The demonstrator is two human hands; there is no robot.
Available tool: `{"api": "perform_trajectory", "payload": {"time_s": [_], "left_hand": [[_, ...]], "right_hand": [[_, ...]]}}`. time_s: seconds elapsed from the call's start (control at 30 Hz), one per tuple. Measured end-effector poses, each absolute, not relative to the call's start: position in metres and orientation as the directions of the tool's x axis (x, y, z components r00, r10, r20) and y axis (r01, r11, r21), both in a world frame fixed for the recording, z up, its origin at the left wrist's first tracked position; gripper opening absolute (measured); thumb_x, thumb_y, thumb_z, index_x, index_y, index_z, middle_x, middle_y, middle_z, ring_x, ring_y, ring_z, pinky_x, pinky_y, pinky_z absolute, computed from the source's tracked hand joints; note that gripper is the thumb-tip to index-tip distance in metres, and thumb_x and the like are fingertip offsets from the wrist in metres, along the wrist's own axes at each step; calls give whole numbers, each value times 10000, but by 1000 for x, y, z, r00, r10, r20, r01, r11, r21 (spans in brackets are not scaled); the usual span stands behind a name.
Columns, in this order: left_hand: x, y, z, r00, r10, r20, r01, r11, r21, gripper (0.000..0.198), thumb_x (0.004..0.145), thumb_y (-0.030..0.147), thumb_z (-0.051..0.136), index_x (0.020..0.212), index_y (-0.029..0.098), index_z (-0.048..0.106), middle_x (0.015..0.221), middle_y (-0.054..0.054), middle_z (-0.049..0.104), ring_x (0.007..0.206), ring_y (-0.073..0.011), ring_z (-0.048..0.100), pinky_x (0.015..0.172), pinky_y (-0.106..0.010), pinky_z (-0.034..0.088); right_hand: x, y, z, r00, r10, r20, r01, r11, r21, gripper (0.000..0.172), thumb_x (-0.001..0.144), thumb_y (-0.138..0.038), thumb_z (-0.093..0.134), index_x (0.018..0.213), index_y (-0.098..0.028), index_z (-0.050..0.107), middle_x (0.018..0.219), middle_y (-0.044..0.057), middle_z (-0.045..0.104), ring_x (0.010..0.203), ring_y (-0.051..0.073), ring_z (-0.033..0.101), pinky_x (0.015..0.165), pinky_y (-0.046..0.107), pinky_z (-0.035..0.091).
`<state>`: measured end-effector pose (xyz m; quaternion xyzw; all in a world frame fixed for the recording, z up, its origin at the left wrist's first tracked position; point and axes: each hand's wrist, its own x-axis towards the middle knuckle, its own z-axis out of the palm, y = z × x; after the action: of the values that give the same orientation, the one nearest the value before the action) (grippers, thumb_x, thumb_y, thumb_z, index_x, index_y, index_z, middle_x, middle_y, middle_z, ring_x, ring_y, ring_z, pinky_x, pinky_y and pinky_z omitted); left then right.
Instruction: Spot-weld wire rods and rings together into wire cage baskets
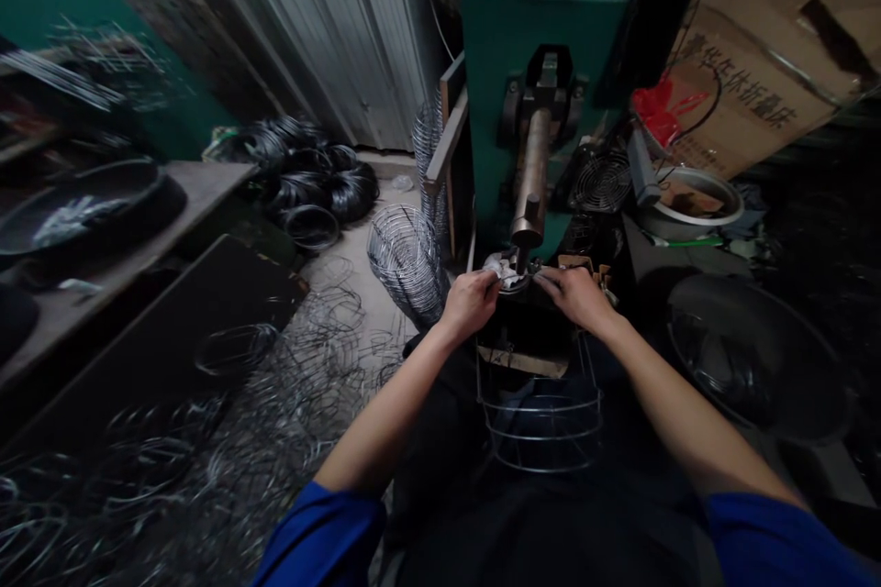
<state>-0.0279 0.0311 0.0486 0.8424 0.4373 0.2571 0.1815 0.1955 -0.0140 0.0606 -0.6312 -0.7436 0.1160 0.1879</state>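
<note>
My left hand (473, 301) is closed in a pinch at the far end of a wire basket (543, 468), just left of the machine's lower tip. Opposite it, my right hand (576, 295) pinches the right side of that same end. The exact wire between the fingertips is too small to make out. The basket's thin bars run back between my forearms toward my lap. Above my hands, a thick metal welding arm (533, 170) slopes down from the green machine (585, 37). Some crumpled whitish material (506, 268) lies beside my left fingertips.
A stack of wire baskets (406, 261) stands left of the machine. Loose wire frames (303, 385) litter the floor. Black wire coils (351, 188) lie by the corrugated wall. On the right are a metal bowl (726, 211), a dark basin (812, 367) and a cardboard box (750, 64).
</note>
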Motion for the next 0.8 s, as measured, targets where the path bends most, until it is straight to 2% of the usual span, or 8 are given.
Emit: {"api": "perform_trajectory", "payload": {"time_s": [0.37,0.57,0.8], "left_hand": [[-27,33,42,486,830,274,654,-553,516,230,919,226,521,700,186,578,666,-17,596,614,-132,511,619,-244,346],[-25,30,44,495,818,293,664,-573,480,243,945,216,491,728,183,597,707,-33,621,642,-138,536,634,-249,344],[-25,27,41,494,820,288,702,-572,424,220,966,251,477,804,187,612,790,-47,643,711,-157,575,670,-252,369]], "right_hand": [[197,-11,60,-137,983,119,886,176,-430,236,996,-318,530,1045,-238,746,994,80,752,948,236,693,784,277,448],[196,-12,60,-139,983,122,870,180,-460,258,1006,-328,512,1057,-243,749,980,54,755,903,227,693,760,282,447],[195,-15,59,-127,980,155,855,188,-484,246,1009,-323,524,1058,-238,749,996,80,755,941,237,697,802,291,474]]}}
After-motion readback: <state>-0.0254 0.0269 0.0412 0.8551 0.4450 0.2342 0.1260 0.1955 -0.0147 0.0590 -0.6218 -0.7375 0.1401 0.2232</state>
